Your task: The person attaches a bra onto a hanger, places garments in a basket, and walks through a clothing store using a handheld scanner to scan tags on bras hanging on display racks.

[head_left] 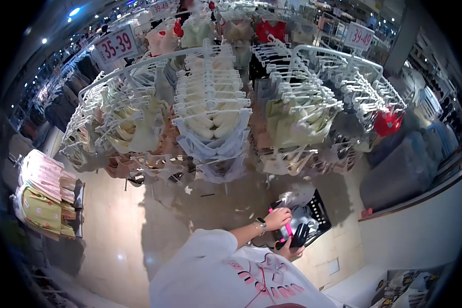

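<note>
My left hand (278, 218), with a watch on its wrist, reaches across in front of my white shirt. Its fingers are closed on a bright pink bar (288, 229), perhaps a basket handle. My right hand (291, 251) is just below, its fingers wrapped round a dark, rounded handheld object (301, 234) whose kind I cannot make out. Beneath and beyond both hands is a black plastic basket (320, 211) with holes in its wall. Pale, whitish items (300, 213) lie inside it, partly hidden by the hands.
Ahead stand white racks (206, 49) crowded with bras (213, 123) on hangers. Price signs (116, 44) rise above them. Pink and green garments (43, 177) hang at the left. A white counter (416, 226) with grey bundles (403, 169) borders the right side. Pale floor (113, 220) lies between.
</note>
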Demonstrator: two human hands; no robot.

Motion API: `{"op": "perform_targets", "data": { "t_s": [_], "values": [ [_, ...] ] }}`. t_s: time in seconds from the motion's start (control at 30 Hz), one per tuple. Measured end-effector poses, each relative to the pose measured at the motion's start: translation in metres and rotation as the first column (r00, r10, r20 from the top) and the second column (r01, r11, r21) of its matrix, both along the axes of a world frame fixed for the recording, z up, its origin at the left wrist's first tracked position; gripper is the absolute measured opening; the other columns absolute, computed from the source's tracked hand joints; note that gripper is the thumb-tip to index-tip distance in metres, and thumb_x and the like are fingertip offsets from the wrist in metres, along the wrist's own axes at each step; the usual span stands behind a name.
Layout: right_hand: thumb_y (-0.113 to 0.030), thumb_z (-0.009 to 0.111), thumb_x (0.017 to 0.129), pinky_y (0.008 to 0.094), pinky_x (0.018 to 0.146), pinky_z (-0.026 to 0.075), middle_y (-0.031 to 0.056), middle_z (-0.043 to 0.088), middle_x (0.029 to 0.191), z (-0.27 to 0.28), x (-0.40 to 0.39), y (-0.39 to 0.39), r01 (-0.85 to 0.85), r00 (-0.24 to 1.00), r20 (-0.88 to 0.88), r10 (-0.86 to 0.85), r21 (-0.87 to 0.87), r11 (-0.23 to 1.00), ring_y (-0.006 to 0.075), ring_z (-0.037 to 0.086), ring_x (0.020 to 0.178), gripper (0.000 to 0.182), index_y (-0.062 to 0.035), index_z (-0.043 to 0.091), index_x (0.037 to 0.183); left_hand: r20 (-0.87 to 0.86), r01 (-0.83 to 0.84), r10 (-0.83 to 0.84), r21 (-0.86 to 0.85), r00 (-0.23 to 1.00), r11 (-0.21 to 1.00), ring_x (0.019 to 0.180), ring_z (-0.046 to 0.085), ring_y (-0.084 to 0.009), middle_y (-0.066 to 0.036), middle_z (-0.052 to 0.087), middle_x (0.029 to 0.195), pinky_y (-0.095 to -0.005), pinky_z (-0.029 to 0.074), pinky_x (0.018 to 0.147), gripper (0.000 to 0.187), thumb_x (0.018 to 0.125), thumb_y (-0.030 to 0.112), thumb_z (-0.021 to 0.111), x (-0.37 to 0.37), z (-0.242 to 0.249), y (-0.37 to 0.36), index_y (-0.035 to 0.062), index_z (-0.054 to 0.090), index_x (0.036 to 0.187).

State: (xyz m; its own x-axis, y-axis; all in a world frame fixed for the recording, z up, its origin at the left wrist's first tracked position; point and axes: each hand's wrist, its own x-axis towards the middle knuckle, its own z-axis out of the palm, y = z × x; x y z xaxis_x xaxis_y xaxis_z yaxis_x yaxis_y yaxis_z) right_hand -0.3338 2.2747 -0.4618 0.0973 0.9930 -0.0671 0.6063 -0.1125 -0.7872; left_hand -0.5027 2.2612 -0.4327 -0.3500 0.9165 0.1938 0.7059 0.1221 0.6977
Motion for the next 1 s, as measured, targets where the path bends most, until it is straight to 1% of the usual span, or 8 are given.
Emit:
{"op": "perform_targets", "data": {
  "t_s": [0.07, 0.13, 0.4, 0.53, 0.63, 0.67, 0.73, 1.0],
  "values": [
    [-0.037, 0.078, 0.064, 0.0524, 0.095, 0.026, 0.0170, 0.046, 0.104, -0.051, 0.007, 0.004, 0.009, 1.000, -0.015, -0.006, 0.240, 0.971, 0.0367, 0.034, 0.108, 0.064, -0.0003, 0.045, 0.104, -0.017, 0.009, -0.009, 0.013, 1.000, 1.000, 0.103, 0.053, -0.0250, -0.006, 0.056, 0.105, -0.0375, 0.042, 0.088, 0.021, 0.090, 0.025, 0.051, -0.001, -0.005, 0.001, 0.0091, 0.062, 0.097],
    [-0.034, 0.079, 0.062, 0.0527, 0.094, 0.026, 0.0176, 0.047, 0.101, -0.026, 0.009, 0.008, -0.097, 0.995, -0.006, 0.099, 0.179, 0.979, 0.0375, 0.035, 0.106, 0.062, -0.0007, 0.046, 0.102, 0.005, 0.017, -0.017, -0.017, 1.000, 1.000, 0.102, 0.053, -0.0245, -0.006, 0.056, 0.105, -0.0372, 0.042, 0.088, 0.021, 0.091, 0.025, 0.051, -0.001, -0.004, 0.004, 0.0099, 0.062, 0.098],
    [-0.033, 0.082, 0.060, 0.0492, 0.089, 0.032, 0.0164, 0.048, 0.100, -0.036, 0.004, 0.014, -0.030, 0.999, -0.021, 0.040, 0.355, 0.935, 0.0357, 0.040, 0.102, 0.064, -0.0001, 0.048, 0.102, 0.025, -0.021, 0.020, 0.019, 0.999, 1.000, 0.103, 0.052, -0.0241, -0.005, 0.055, 0.106, -0.0373, 0.041, 0.088, 0.019, 0.090, 0.024, 0.051, 0.000, -0.002, 0.013, 0.0100, 0.062, 0.098],
    [-0.035, 0.079, 0.067, 0.0517, 0.094, 0.031, 0.0203, 0.049, 0.110, -0.034, 0.007, 0.022, -0.088, 0.996, 0.036, 0.082, 0.240, 0.967, 0.0401, 0.038, 0.110, 0.067, 0.0067, 0.050, 0.111, 0.003, 0.048, -0.048, 0.054, 0.999, 0.997, 0.099, 0.052, -0.0243, -0.005, 0.055, 0.102, -0.0381, 0.041, 0.086, 0.020, 0.090, 0.026, 0.052, -0.008, -0.006, 0.022, 0.0092, 0.062, 0.096],
    [-0.034, 0.078, 0.068, 0.0523, 0.094, 0.031, 0.0219, 0.048, 0.112, -0.043, 0.006, 0.027, -0.082, 0.996, 0.053, 0.069, 0.329, 0.941, 0.0409, 0.038, 0.110, 0.067, 0.0081, 0.049, 0.112, -0.001, 0.082, -0.082, -0.061, 0.997, 0.995, 0.094, 0.052, -0.0248, -0.005, 0.054, 0.097, -0.0389, 0.041, 0.082, 0.020, 0.090, 0.027, 0.052, -0.013, -0.006, 0.027, 0.0086, 0.061, 0.091],
    [-0.035, 0.078, 0.068, 0.0531, 0.095, 0.030, 0.0238, 0.048, 0.114, -0.046, 0.005, 0.027, 0.001, 1.000, -0.004, 0.000, 0.313, 0.950, 0.0421, 0.037, 0.111, 0.070, 0.0093, 0.048, 0.114, 0.006, 0.082, -0.082, -0.056, 0.997, 0.995, 0.093, 0.051, -0.0255, -0.006, 0.053, 0.094, -0.0393, 0.040, 0.080, 0.021, 0.090, 0.028, 0.053, -0.013, -0.006, 0.028, 0.0082, 0.060, 0.088],
    [-0.035, 0.078, 0.068, 0.0539, 0.095, 0.029, 0.0246, 0.047, 0.116, -0.044, 0.006, 0.032, -0.058, 0.997, 0.055, 0.045, 0.256, 0.965, 0.0426, 0.037, 0.112, 0.069, 0.0092, 0.049, 0.113, 0.013, 0.082, -0.082, -0.052, 0.997, 0.995, 0.093, 0.051, -0.0261, -0.007, 0.053, 0.095, -0.0398, 0.040, 0.080, 0.022, 0.090, 0.029, 0.053, -0.013, -0.006, 0.030, 0.0081, 0.060, 0.088],
    [-0.040, 0.082, 0.059, 0.0501, 0.092, 0.031, 0.0181, 0.049, 0.103, -0.051, 0.005, 0.036, -0.052, 0.998, 0.047, 0.035, 0.439, 0.897, 0.0373, 0.041, 0.103, 0.074, 0.0030, 0.048, 0.109, 0.022, 0.156, -0.155, -0.099, 0.988, 0.983, 0.093, 0.051, -0.0269, -0.008, 0.052, 0.093, -0.0408, 0.040, 0.079, 0.025, 0.090, 0.032, 0.053, -0.020, -0.005, 0.038, 0.0080, 0.059, 0.087]
  ]
}}
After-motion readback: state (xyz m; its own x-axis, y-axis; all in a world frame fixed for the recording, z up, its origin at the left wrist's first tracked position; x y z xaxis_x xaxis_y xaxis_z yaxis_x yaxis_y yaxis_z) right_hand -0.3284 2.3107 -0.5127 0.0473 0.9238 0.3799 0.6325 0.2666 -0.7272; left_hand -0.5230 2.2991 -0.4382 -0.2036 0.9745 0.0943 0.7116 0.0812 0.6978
